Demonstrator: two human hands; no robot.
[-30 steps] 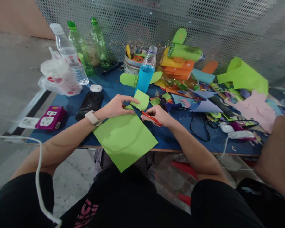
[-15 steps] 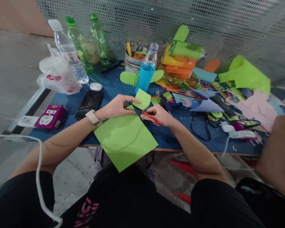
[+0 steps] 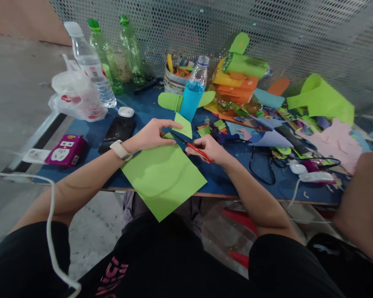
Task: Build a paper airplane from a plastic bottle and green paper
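Observation:
A large sheet of green paper [image 3: 164,178] lies over the front edge of the blue table, with a narrower flap [image 3: 184,125] at its far corner. My left hand [image 3: 158,133] grips the sheet near that flap, fingers pressed round the paper. In my right hand [image 3: 207,148] are red-handled scissors [image 3: 199,152], their dark blades pointing left at the paper beside my left fingers. Just behind the flap stands a bottle of blue liquid [image 3: 191,97] with green paper wings [image 3: 170,102] at its sides.
Left on the table [image 3: 149,108] are a black phone [image 3: 117,133], a white case [image 3: 126,112], a purple adapter [image 3: 67,150], a bagged cup and bottles. Paper scraps, cables and paper-wrapped bottles [image 3: 247,66] cover the right. Another person's arm [image 3: 365,198] is at far right.
The flap at the paper's far corner has tilted left, and the scissors have shifted slightly with my right hand. Both hands keep their hold.

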